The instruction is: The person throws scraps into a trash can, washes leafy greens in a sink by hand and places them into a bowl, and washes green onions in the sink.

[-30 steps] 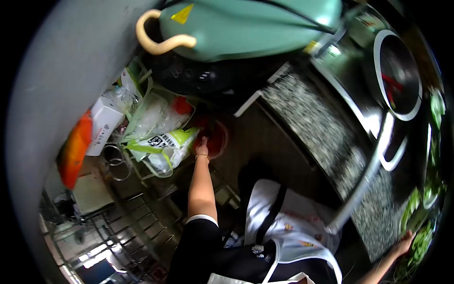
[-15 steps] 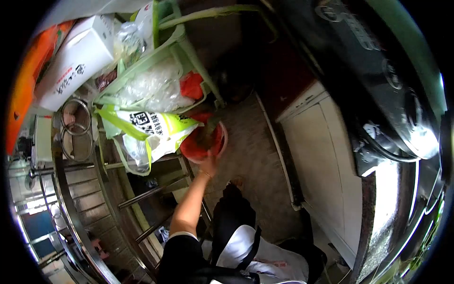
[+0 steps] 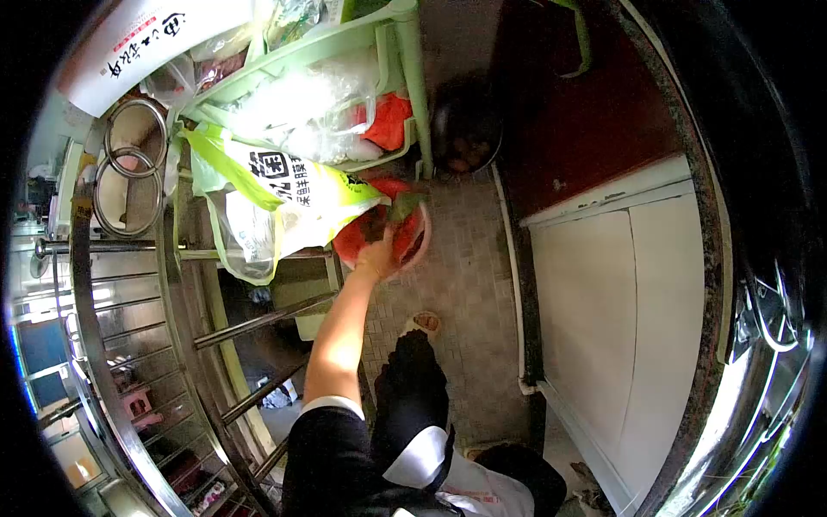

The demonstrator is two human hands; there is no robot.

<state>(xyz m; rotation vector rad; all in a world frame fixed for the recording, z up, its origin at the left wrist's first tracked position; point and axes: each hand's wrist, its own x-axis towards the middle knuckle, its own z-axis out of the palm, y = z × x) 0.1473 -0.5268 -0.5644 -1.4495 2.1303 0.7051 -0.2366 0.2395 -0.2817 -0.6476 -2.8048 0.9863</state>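
Note:
My left hand (image 3: 376,258) reaches forward over the near side of a red round bin (image 3: 422,246) with a pale rim, on the floor. Its fingers look closed around something dark that I cannot make out. Dark green stuff (image 3: 402,207) shows in the bin, just past the fingertips. A white and lime-green printed plastic bag (image 3: 293,194) hangs against the bin's left side and covers part of it. My right hand is out of view.
A pale green rack (image 3: 405,86) holding plastic bags and a red cloth-like thing (image 3: 388,121) stands behind. Metal rails (image 3: 267,323) run along the left. White cabinet doors (image 3: 620,284) line the right. A dark pot (image 3: 468,129) sits at the back; my sandalled foot (image 3: 424,322) is below.
The view has shifted, showing more of the floor and cabinet. My left hand now reaches slightly further into the bin, and the green stuff there lies differently.

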